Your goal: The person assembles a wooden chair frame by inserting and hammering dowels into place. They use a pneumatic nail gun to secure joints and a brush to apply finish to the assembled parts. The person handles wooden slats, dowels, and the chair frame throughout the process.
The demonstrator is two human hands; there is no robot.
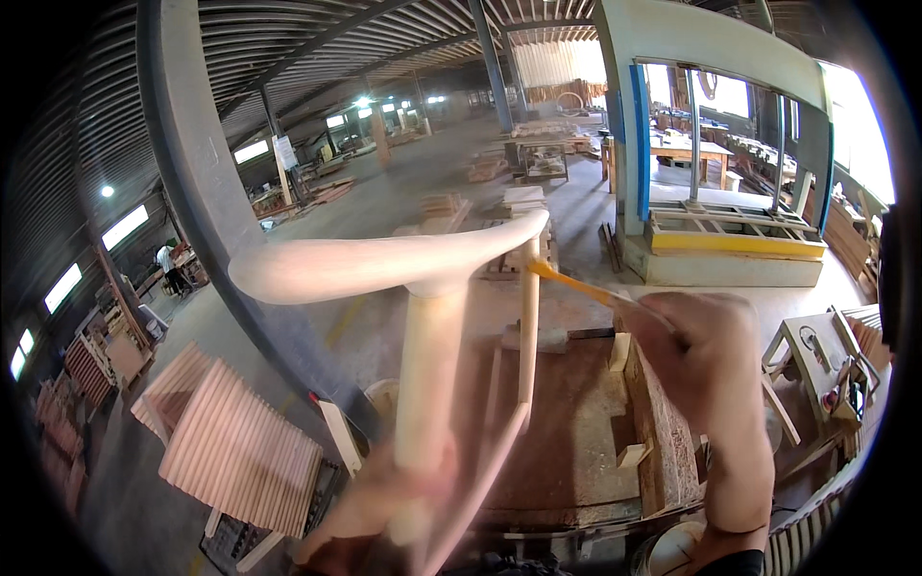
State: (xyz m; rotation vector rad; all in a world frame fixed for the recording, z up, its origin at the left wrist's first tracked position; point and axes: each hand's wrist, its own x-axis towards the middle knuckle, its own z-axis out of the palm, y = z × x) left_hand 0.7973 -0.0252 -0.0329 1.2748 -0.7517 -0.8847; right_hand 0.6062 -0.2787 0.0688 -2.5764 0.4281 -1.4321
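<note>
A pale wooden chair-like frame [384,264] stands up before me, its curved armrest on top of a thick round post. A thin spindle [529,336] runs down from the armrest's far right end. My left hand [427,470], blurred, is wrapped round the lower part of the thick post. Between the closed fingers of my right hand [696,336] is a thin stick with an orange-yellow end [567,278]. That end touches or lies very close to the spindle's top, just below the armrest. The fingertips of my right hand are partly hidden.
Stacked ribbed wooden parts [245,446] stand at the left, beside a grey steel column [206,163]. A wood-sided bench [663,432] lies below my right hand, with a white bucket [672,552] nearer me. A large press [730,254] rises behind; a person [171,269] is far left.
</note>
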